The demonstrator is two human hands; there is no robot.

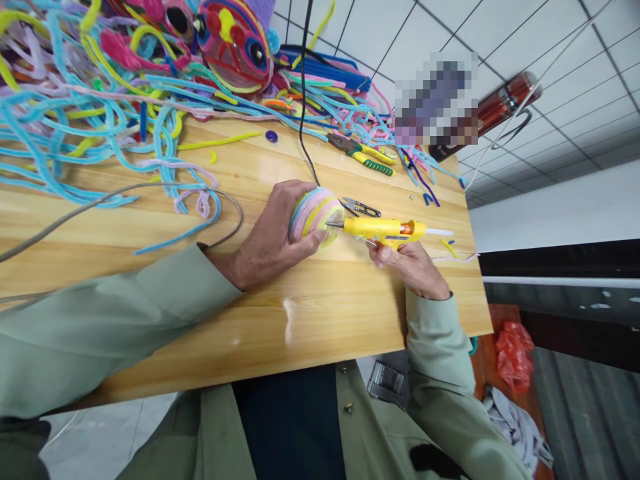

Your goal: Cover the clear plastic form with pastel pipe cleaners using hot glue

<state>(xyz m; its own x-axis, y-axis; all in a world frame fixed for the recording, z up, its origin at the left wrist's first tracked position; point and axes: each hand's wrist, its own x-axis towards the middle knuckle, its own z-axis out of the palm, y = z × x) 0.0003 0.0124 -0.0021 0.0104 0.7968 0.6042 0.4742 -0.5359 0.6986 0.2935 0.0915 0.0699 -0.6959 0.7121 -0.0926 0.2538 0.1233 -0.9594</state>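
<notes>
My left hand is wrapped round a rounded piece of striped pipe cleaners in pink, yellow and blue. In my right hand is a yellow hot glue gun, with a white glue stick poking out of its back end. The gun's metal nozzle meets or nearly meets the striped piece's right face; whether it touches I cannot tell. Just behind the nozzle lie small thread snips. Farther back rest pliers with yellow and green handles.
Tangled pipe cleaners cover the table's back left, beside a colourful craft piece. A black cord and a grey cable cross the wooden table. A reddish flask lies at the back right.
</notes>
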